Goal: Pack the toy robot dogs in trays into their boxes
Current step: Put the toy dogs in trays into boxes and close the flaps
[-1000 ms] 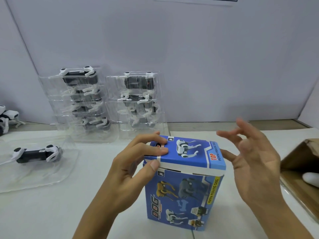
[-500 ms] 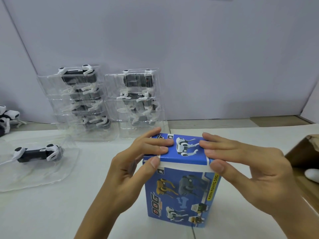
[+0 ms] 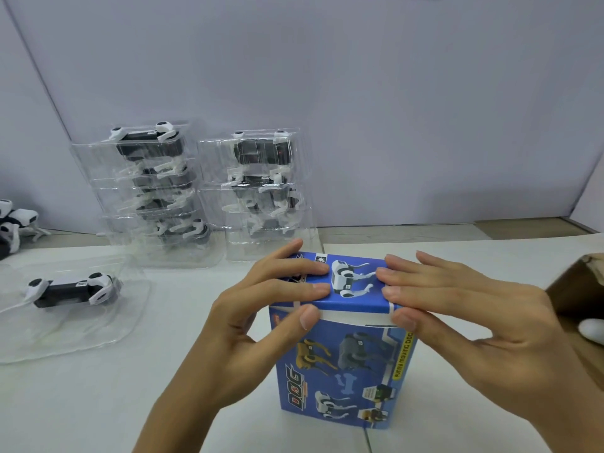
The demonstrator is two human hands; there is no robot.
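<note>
Toy robot dogs in trays point(image 3: 148, 191) wait stacked beyond my hands against the pale wall, well apart from the white worktop point(image 3: 81, 403) edge where I work. Between my hands stands the blue box point(image 3: 343, 364), upright; I judge its lid is being closed. My left hand point(image 3: 248, 325) and right hand point(image 3: 464, 325) lie flat-fingered on top, thumbs pressing the front flap, pinning it down.

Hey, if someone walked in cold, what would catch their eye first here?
The blue box standing upright front and centre, with the left hand and right hand pressing its top flap from either side. Behind it, against the wall, two stacks of clear trays hold toy dogs; one more toy dog lies in a tray at the left.
</note>
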